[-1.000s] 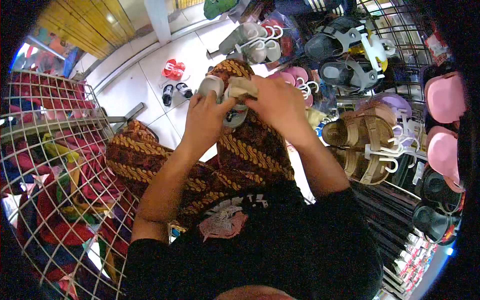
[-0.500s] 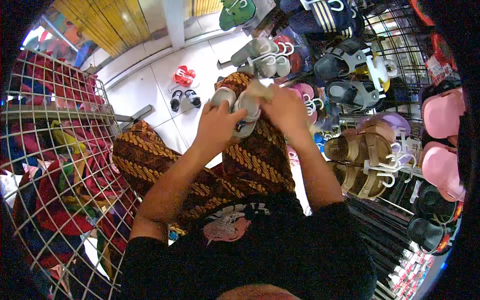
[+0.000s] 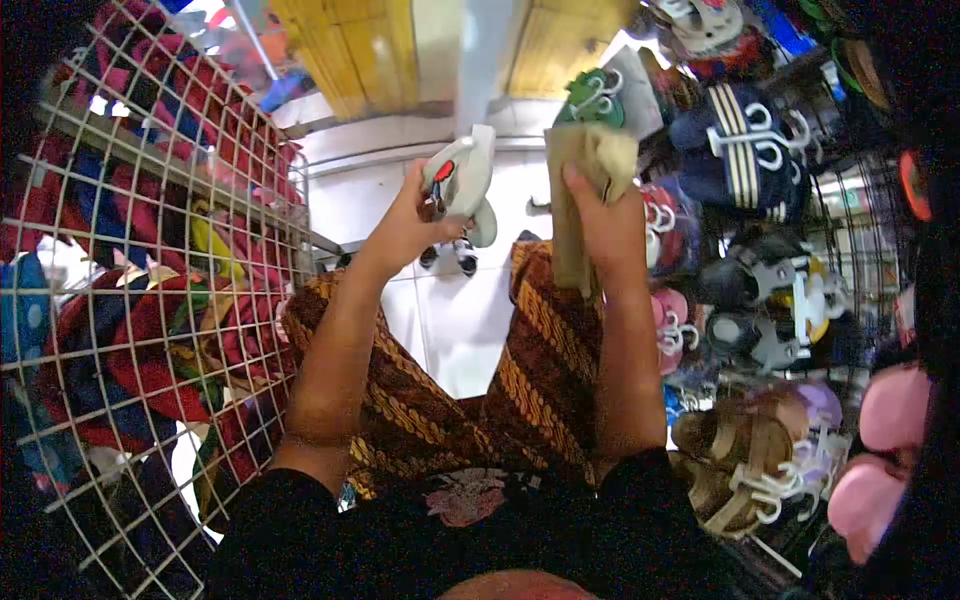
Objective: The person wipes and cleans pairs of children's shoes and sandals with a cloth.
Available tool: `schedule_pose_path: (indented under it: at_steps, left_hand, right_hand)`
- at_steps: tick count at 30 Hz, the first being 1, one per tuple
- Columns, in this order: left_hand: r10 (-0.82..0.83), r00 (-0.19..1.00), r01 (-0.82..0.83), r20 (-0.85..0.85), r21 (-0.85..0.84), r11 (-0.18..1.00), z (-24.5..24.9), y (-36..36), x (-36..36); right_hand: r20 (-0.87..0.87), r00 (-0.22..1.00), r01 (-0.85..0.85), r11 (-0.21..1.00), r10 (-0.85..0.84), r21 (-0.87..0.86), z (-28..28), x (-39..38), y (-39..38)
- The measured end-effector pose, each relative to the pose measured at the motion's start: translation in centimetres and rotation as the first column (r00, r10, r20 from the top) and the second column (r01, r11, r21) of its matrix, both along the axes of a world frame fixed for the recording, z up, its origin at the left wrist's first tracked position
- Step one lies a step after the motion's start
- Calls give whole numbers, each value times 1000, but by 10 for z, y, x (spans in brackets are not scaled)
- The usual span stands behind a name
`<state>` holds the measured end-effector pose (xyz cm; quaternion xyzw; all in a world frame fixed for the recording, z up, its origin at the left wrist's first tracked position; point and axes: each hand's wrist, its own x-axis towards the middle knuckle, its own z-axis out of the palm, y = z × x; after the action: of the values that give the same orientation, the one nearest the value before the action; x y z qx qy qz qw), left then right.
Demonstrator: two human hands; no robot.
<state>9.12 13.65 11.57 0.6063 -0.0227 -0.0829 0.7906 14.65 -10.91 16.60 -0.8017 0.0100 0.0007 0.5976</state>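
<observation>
My left hand [image 3: 412,228] grips a pair of light grey sandals [image 3: 470,180] with a red and dark detail on the strap, raised at the centre. To the right, my right hand [image 3: 603,215] is closed on a beige-brown cloth [image 3: 572,215], which hangs down and is partly blurred. The sandals and the cloth are apart. Below them are my knees in brown patterned trousers [image 3: 545,350].
A wire mesh cage [image 3: 150,190] with red and colourful goods stands at the left. On the right rack hang navy striped sandals [image 3: 738,145], brown sandals [image 3: 725,460] and pink ones [image 3: 890,410]. Small black sandals [image 3: 465,262] lie on the white tiled floor [image 3: 455,335].
Both hands have risen away from the knee and moved apart, the left with the sandals, the right with the cloth. The view has shifted, and the knees are spread differently.
</observation>
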Motion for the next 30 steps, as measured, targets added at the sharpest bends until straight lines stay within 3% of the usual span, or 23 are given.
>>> schedule_pose_path:
  at_steps: [1, 3, 4, 5, 6, 7, 8, 9, 10, 11, 12, 15, 17, 18, 19, 22, 23, 24, 25, 26, 28, 30]
  left_hand:
    - [7, 974, -32, 227, 108, 994, -16, 10, 15]
    - [90, 995, -96, -33, -244, 965, -33, 23, 28]
    - [90, 981, -153, -169, -406, 901, -38, 27, 35]
    - [32, 973, -139, -227, -476, 868, -62, 41, 45]
    - [131, 973, -208, -190, -478, 853, -75, 41, 46]
    - [178, 962, -258, -208, -480, 838, -81, 38, 47]
    - [223, 947, -311, -232, -480, 820, -89, 38, 49]
    - [212, 947, -259, -240, -184, 948, -103, 49, 58]
    - [199, 945, -171, -259, 127, 977, -118, 64, 68]
    - [185, 940, -52, -285, 417, 907, -135, 73, 71]
    - [190, 943, -55, -272, 436, 898, -138, 70, 72]
    - [245, 947, -107, -207, 515, 850, -135, 56, 91]
    - [231, 949, -98, -214, 496, 863, -156, 61, 101]
    - [225, 950, -94, -214, 492, 865, -160, 63, 105]
    - [214, 968, -72, -133, 671, 738, -163, 66, 109]
    - [199, 978, -101, -62, 695, 712, -150, 60, 117]
    - [301, 953, -199, -36, 674, 712, -190, 64, 119]
    - [184, 982, -112, -43, 647, 754, -201, 69, 125]
    - [207, 945, 52, -254, 740, 670, -151, 61, 130]
    - [282, 945, -111, -167, 647, 754, -148, 58, 129]
    - [306, 925, -112, -226, 607, 786, -189, 63, 134]
    - [310, 926, -158, -214, 525, 836, -187, 61, 141]
  right_hand:
    - [-130, 991, -4, 975, 33, 220, 17, 15, 16]
    - [-278, 948, 59, 774, 155, 630, 20, 49, 40]
    - [-275, 943, 68, 701, 187, 710, 3, 67, 48]
    - [-273, 938, 86, 619, 214, 780, -29, 82, 55]
    - [-267, 934, 105, 531, 238, 841, -66, 94, 62]
    - [-184, 969, 4, 737, 163, 676, -115, 102, 69]
    - [-244, 964, 4, 905, 110, 426, -160, 109, 76]
    - [-214, 971, -71, 985, 104, 158, -190, 106, 76]
    - [-192, 975, -139, 982, 113, -127, -197, 94, 78]
    - [-224, 956, -214, 973, 191, -82, -202, 92, 76]
    - [-250, 931, -285, 958, 267, -38, -184, 91, 77]
    - [-194, 916, -380, 916, 352, -130, -160, 110, 88]
    - [-106, 905, -424, 896, 412, -136, -173, 122, 93]
    - [-174, 885, -454, 883, 432, -117, -171, 123, 95]
    - [-237, 861, -481, 871, 450, -95, -168, 124, 97]
    - [-318, 854, -476, 866, 413, -155, -156, 132, 103]
    - [-308, 874, -422, 901, 375, -100, -156, 134, 105]
    - [-301, 889, -374, 927, 346, -40, -159, 138, 107]
    - [-306, 884, -387, 920, 353, -55, -158, 145, 110]
    - [-317, 878, -398, 915, 359, -65, -159, 150, 112]
    - [-314, 891, -376, 920, 327, -109, -169, 158, 116]
    - [-290, 913, -346, 921, 287, -177, -169, 160, 117]
